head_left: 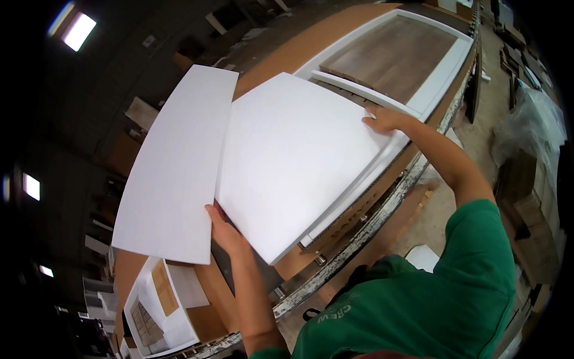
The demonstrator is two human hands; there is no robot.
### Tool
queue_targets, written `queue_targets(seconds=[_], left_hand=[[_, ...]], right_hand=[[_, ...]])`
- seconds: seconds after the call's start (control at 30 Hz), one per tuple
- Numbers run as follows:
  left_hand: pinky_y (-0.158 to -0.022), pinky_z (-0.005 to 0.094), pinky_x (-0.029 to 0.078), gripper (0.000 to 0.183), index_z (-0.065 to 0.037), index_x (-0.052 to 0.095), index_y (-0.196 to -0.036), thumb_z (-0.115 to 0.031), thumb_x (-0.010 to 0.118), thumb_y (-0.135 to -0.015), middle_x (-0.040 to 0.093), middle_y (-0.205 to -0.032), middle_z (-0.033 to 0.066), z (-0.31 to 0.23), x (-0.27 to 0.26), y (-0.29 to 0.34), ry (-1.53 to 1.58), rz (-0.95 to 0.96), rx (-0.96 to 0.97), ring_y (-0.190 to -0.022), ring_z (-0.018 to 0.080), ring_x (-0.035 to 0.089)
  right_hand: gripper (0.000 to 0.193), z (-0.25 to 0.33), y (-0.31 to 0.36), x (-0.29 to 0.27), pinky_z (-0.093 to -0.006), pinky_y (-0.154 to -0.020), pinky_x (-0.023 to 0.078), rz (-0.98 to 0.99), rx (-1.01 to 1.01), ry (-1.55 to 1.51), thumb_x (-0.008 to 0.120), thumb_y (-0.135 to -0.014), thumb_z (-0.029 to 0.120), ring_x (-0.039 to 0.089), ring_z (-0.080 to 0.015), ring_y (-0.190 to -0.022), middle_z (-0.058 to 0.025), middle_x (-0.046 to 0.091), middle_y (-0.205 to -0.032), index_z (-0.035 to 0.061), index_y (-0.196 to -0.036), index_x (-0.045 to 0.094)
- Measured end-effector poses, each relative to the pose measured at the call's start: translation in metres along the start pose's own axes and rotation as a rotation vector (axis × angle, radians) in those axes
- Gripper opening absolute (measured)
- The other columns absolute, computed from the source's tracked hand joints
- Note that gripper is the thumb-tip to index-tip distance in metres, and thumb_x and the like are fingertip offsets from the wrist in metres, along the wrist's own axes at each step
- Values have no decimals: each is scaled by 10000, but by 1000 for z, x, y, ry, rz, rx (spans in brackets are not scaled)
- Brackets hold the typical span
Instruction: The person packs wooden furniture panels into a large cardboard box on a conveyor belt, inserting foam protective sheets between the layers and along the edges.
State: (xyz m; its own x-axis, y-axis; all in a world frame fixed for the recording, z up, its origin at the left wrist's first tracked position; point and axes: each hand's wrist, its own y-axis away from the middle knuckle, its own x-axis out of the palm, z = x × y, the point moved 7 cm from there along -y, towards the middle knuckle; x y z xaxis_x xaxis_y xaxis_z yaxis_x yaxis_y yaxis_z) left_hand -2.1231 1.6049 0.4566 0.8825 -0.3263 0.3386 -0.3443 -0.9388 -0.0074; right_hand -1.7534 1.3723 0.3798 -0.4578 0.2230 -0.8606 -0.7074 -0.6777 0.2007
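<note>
A wide white panel (293, 155) lies slanted in front of me, over a conveyor line. At its far right corner, my right hand (384, 119) is closed on the edge, thumb on top. My left hand (228, 234) is at its near left edge, where a long narrow white panel (173, 167) adjoins it. The left thumb touches the narrow panel's edge; the other fingers go down between the two panels and are mostly hidden, so which panel they bear on is unclear. Beneath the wide panel shows a cardboard box (353, 220).
Farther along the line sits a white frame (439, 81) around a brown wood-look panel (391, 57). At near left is an open white carton (173, 326) with packed parts. The worn metal rail (359, 239) runs beside me. Plastic wrap (532, 122) and stacked boxes (526, 203) stand at right.
</note>
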Motion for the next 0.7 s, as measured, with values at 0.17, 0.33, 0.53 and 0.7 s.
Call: queue_targets(seconds=[0.17, 0.33, 0.53, 0.7], left_hand=[[-817, 259, 352, 481, 60, 390, -1083, -343, 411, -820, 449, -1043, 114, 0, 32, 13, -15, 51, -31, -945, 185, 437], [-806, 256, 353, 459, 52, 394, -1081, -325, 421, -820, 453, -1036, 104, 24, 61, -7, -77, 43, -60, -922, 179, 441], [-799, 271, 357, 456, 53, 408, -1061, -338, 401, -825, 452, -1038, 106, 44, 78, -20, -70, 28, -57, -939, 183, 436], [-830, 281, 341, 506, 56, 388, -1093, -368, 404, -816, 419, -1100, 116, 58, 80, -13, -12, 58, -113, -983, 203, 417]], right_hand=[[355, -41, 13, -11, -345, -499, 449, 122, 172, 50, 423, -771, 321, 551, -270, -529, -168, 564, -735, -9, -855, 524], [265, -57, -2, -35, -381, -588, 456, -212, 45, 401, 508, -716, 247, 565, -263, -660, -159, 573, -750, 0, -787, 573], [225, -77, -23, -63, -361, -646, 442, -564, -243, 469, 539, -679, 247, 551, -267, -737, -149, 569, -808, 48, -769, 595], [238, -120, -44, -62, -336, -527, 438, -147, 33, 323, 553, -646, 232, 544, -257, -582, -133, 566, -655, 14, -735, 587]])
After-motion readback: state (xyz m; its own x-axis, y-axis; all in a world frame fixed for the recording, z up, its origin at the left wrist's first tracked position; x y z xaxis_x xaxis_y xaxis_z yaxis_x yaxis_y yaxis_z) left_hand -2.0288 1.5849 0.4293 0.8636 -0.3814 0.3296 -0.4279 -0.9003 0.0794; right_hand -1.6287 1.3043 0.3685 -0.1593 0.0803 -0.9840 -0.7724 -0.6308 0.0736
